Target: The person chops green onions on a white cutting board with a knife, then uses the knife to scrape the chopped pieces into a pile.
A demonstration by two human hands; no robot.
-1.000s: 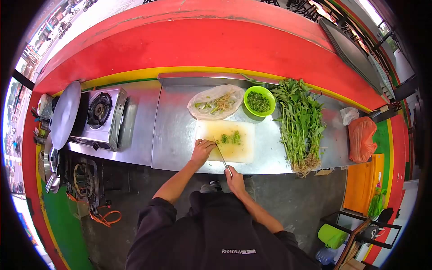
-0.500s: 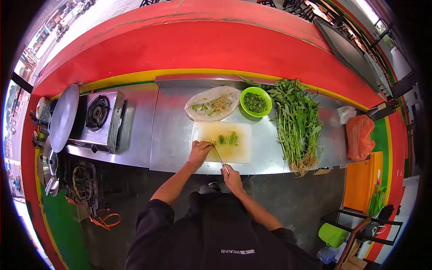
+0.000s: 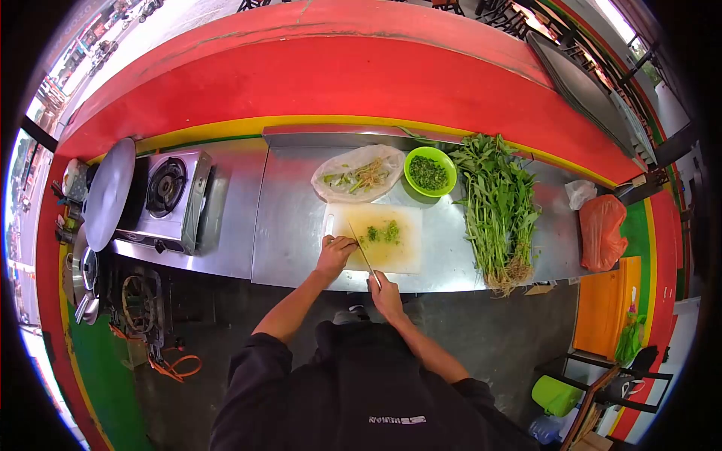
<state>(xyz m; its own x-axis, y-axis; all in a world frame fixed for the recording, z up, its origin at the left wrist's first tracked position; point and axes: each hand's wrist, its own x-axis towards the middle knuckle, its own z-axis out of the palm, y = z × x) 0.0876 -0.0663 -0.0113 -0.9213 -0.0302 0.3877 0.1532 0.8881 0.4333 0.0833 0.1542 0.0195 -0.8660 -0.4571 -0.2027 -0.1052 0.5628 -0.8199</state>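
Observation:
My right hand (image 3: 386,295) is closed round the handle of a knife (image 3: 362,252), whose blade lies over the left part of a white cutting board (image 3: 404,259). Just left of the blade, my left hand (image 3: 335,254) has its fingers curled and pressed together at the board; what they hold is too small to make out. Chopped greens (image 3: 383,232) lie in small piles right of the blade. Behind the board are a plastic bag (image 3: 358,173) with stems and roots on it and a green bowl (image 3: 429,171) of chopped leaves.
A large bundle of leafy greens (image 3: 496,210) lies right of the board on the steel counter (image 3: 293,218). Farther right is a red plastic bag (image 3: 602,233). At the left stand a gas stove (image 3: 167,197) and a round metal lid (image 3: 110,194). A red wall (image 3: 323,83) runs behind.
The whole view has shifted very slightly. The knife blade stands a little closer to my left fingers, and both hands keep nearly the same places.

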